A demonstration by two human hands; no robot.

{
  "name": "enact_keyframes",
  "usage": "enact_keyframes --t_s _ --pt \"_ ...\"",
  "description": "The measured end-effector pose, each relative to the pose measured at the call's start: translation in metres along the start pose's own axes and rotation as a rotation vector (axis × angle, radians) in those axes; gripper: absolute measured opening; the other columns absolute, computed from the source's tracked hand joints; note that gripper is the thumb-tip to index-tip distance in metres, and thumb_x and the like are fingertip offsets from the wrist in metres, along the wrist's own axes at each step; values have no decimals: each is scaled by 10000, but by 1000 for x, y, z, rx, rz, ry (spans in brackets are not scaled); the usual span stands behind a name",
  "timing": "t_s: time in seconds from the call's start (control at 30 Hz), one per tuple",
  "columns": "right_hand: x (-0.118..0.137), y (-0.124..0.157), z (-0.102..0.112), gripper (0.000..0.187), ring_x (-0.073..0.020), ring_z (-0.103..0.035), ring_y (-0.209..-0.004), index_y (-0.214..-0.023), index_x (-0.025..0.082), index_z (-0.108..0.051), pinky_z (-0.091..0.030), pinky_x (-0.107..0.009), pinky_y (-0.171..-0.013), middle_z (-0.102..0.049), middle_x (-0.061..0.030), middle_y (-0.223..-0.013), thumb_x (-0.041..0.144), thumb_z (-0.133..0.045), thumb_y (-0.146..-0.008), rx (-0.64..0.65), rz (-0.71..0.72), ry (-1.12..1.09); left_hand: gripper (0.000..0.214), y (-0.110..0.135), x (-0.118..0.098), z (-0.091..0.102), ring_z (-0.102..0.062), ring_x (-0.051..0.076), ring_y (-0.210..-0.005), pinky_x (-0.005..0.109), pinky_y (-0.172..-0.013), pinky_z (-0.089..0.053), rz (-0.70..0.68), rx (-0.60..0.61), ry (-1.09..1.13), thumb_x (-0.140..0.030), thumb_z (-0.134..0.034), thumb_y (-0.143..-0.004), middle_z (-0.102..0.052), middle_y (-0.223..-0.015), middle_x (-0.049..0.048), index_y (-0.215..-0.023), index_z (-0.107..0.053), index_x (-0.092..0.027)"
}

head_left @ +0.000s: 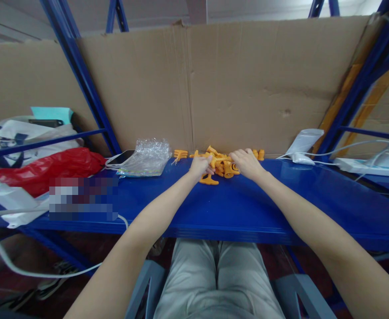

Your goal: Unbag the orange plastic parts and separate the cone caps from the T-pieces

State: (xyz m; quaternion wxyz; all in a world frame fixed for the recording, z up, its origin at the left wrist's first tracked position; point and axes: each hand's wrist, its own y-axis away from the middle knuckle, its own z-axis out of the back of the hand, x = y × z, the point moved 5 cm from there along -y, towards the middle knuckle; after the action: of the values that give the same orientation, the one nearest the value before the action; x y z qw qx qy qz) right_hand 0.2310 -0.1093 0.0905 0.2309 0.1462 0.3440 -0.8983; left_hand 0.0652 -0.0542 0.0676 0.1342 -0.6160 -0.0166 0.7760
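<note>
Several orange plastic parts (pixel 228 170) lie in a loose pile at the back of the blue shelf (pixel 227 208), between my two hands. My left hand (pixel 201 165) is closed on an orange plastic part (pixel 194 155) at the pile's left side. At the right side, my right hand (pixel 248 163) has its fingers bent down and closed by the pile; what lies under them is hidden. A flat curved orange part (pixel 209 180) rests in front of the pile. Small orange parts (pixel 180 154) sit left of my left hand, and more orange parts (pixel 259 154) show behind my right hand.
A clear plastic bag (pixel 147 158) and a phone (pixel 123 158) lie to the left. Further left is a red plastic bag (pixel 54 168). A white power strip (pixel 374 166) with cables is at the right. Cardboard (pixel 264 84) walls the back; blue posts (pixel 84 79) stand at the sides.
</note>
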Motion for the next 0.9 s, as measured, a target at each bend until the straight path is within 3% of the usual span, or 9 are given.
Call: enact_keyframes --t_s 0.13,0.27,0.4,0.57,0.73,0.9 --pt "-3 0 7 277 -266 -533 -899 -1023 151 -606 -259 -341 -739 -681 -135 -926 78 -366 -904 -30 -24 19 353 9 -4 -3 -610 147 -438 314 -620 -538 25 5 22 -202 -516 -925 -572 -429 2 -579 -563 -153" --pt "-4 1 7 272 -271 -547 -884 -1001 126 -613 -273 -350 -758 -676 -142 -889 90 -363 -899 10 -54 33 314 7 -7 -3 -567 129 -424 408 -709 -566 -88 54 -28 -192 -540 -896 -562 -437 -26 -584 -558 -161" --pt "-5 1 6 265 -281 -562 -917 -1025 110 -605 -288 -365 -823 -687 -156 -938 107 -378 -888 27 -75 15 212 0 -6 0 -624 157 -563 468 -815 -559 -237 22 -37 -186 -643 -801 -614 -540 -16 -599 -584 -157" --pt "-5 2 1 289 -296 -576 -941 -1108 121 -584 -309 -390 -864 -701 -166 -996 136 -412 -876 12 -73 -40 62 -9 0 -2 -678 200 -714 441 -827 -557 -292 18 6 -152 -659 -748 -686 -682 21 -703 -616 -152" --pt "4 1 -3 349 -287 -605 -1010 -1227 113 -559 -316 -410 -939 -698 -175 -1117 254 -383 -961 -24 -27 -134 25 -13 3 3 -691 203 -812 399 -880 -542 -376 -53 -64 -145 -644 -755 -727 -784 50 -737 -646 -161" --pt "8 -1 -7 382 -278 -615 -1045 -1262 114 -570 -334 -413 -944 -697 -170 -1151 187 -337 -968 14 -9 -190 37 -14 4 5 -693 200 -837 378 -887 -539 -384 -67 -98 -138 -674 -760 -745 -868 70 -793 -678 -155"
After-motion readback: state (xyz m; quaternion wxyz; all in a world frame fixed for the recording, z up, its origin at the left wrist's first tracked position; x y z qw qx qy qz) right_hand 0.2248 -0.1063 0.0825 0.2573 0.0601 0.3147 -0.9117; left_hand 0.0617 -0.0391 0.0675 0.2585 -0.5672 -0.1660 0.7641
